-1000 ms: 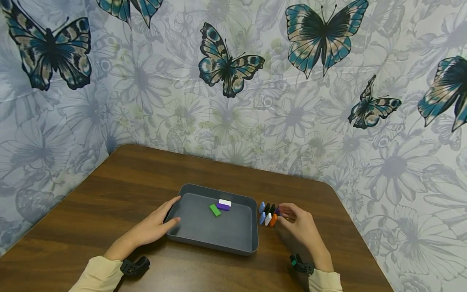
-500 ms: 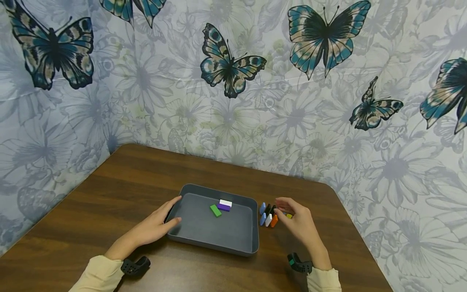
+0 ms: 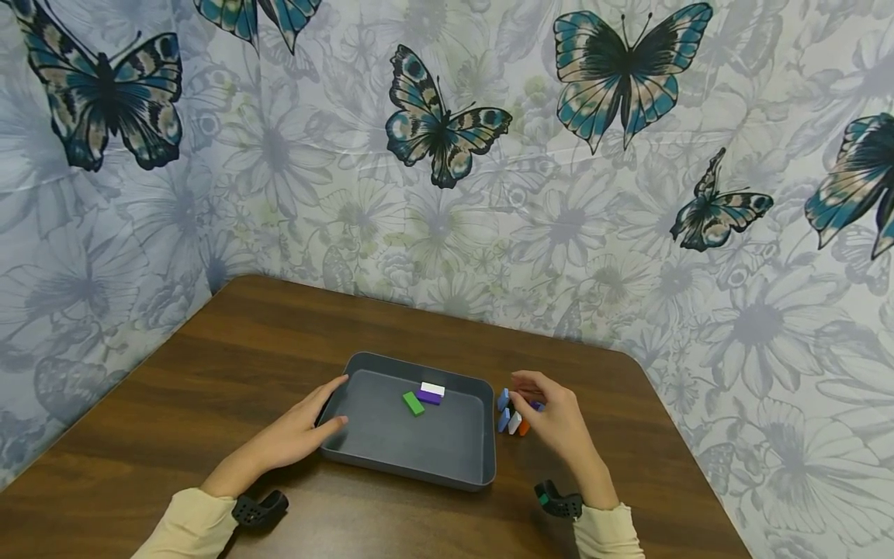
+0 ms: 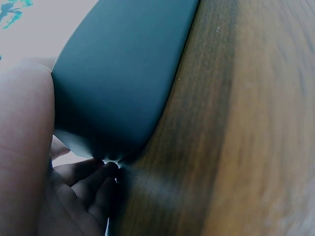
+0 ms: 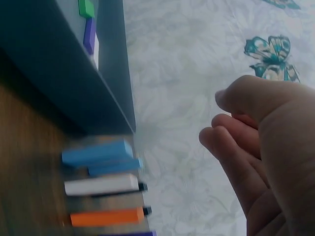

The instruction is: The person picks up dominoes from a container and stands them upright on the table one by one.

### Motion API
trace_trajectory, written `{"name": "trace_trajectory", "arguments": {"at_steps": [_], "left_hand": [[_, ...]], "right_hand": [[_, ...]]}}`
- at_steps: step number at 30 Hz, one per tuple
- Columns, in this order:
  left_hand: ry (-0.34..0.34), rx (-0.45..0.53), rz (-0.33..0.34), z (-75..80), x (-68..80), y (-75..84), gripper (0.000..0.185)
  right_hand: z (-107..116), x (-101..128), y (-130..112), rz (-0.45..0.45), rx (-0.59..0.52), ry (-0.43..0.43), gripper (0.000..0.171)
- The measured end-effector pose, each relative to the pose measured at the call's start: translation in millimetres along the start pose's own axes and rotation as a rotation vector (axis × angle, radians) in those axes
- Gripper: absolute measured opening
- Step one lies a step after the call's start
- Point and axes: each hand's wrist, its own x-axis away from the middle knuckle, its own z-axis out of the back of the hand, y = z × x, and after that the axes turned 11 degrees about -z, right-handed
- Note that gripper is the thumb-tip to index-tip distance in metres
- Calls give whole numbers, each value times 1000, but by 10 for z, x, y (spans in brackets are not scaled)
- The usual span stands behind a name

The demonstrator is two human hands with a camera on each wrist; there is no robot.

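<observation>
A dark grey tray point(image 3: 412, 442) lies on the wooden table, with my left hand point(image 3: 289, 431) holding its left side. In the left wrist view, the thumb point(image 4: 24, 142) lies over the rim and the curled fingers are at the corner. A green block point(image 3: 414, 403), a purple block point(image 3: 429, 397) and a white block point(image 3: 433, 389) are inside. My right hand point(image 3: 555, 423) hovers over the small upright blocks right of the tray, its thumb and fingers apart. Nothing shows between them in the right wrist view. The hand partly hides these blocks.
Two rows of domino-like blocks stand beside the tray's right wall: blue point(image 5: 96, 153), white point(image 5: 101, 185), orange point(image 5: 107, 217), purple point(image 3: 537, 405) and black ones behind. A butterfly-patterned wall covering point(image 3: 447, 233) rises behind the table point(image 3: 279, 326).
My right hand has moved left and slightly back, from the purple block at the right end of the rows to above the black ones. The left hand stays at the tray.
</observation>
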Motion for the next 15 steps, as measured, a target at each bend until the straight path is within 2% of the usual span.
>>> {"name": "trace_trajectory", "arguments": {"at_steps": [7,15], "left_hand": [[-6,13,3,1,2,15,74],[7,-18,-7,-9,-1,7,74]], "right_hand": [[-135,-29,-112,19,1,-2,33],[-284,-87,-234,23,-21,-30,30]]}}
